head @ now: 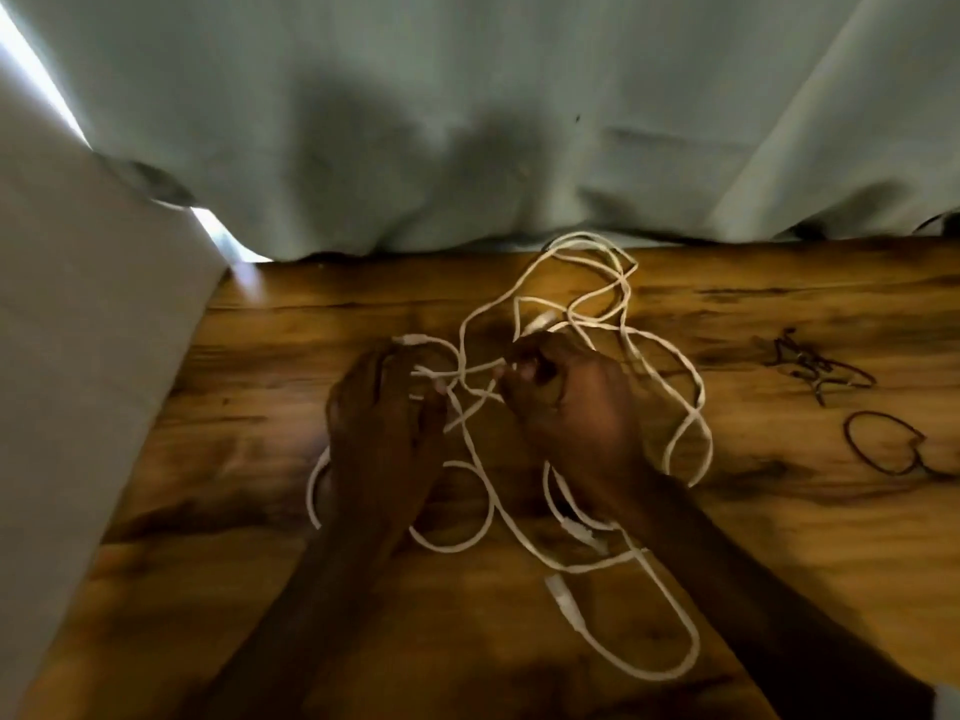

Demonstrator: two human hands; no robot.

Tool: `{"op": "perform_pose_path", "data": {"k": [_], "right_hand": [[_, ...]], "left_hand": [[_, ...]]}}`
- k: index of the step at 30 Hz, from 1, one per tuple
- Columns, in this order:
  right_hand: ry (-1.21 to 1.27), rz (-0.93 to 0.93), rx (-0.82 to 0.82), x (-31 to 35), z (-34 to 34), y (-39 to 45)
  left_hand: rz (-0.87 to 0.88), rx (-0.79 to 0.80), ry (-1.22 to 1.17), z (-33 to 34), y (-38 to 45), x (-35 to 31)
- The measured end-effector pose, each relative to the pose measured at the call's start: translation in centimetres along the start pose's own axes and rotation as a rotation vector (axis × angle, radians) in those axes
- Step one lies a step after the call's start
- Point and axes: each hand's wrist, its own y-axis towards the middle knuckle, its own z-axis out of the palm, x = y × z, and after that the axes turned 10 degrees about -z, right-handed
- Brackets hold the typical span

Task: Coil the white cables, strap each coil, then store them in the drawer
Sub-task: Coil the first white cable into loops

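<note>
A tangle of white cables (597,314) sprawls in loose loops over the middle of the wooden table (260,459). My left hand (382,413) sits at the tangle's left side with its fingers curled round a cable strand near a white plug. My right hand (571,402) pinches a cable end between thumb and fingers at the middle of the tangle. Another white connector (561,597) lies loose near the table's front. The frame is blurred, so I cannot tell how many cables there are.
Dark thin ties lie at the right: a bunched pile (815,366) and a loop (883,441). A pale curtain (467,122) hangs along the table's far edge. A grey surface (78,356) borders the left side.
</note>
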Motion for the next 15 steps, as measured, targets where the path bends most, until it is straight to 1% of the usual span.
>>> {"op": "perform_pose_path", "data": {"k": [1,3,5,6,7,10,12,15], "right_hand": [[0.05,0.051,0.075,0.2,0.0,-0.3],[0.194,0.103,0.216,0.3,-0.1,-0.5],[0.308,0.069,0.343,0.1,-0.3,-0.6],[0.339,0.029,0.369,-0.1,-0.1,-0.7],[0.354,-0.02,0.365,-0.5,0.2,-0.8],[0.395,-0.115,0.262,-1.6,1.4,-2.0],[0.321,-0.185,0.196,-2.3,2.3,-2.6],[0.247,-0.275,0.184,-2.4,2.9,-3.2]], "left_hand": [[0.008,-0.046,0.001,-0.1,-0.3,0.5],[0.017,-0.08,-0.032,0.1,-0.5,0.9],[-0.016,-0.085,-0.115,0.3,-0.1,1.3],[-0.026,-0.095,-0.145,0.3,-0.1,1.5],[-0.022,-0.111,-0.151,0.2,-0.1,1.6],[0.013,-0.128,-0.095,0.1,-1.4,1.8],[0.037,-0.131,-0.068,0.4,-1.6,2.1],[0.082,-0.142,-0.037,0.7,-1.2,2.3]]}}
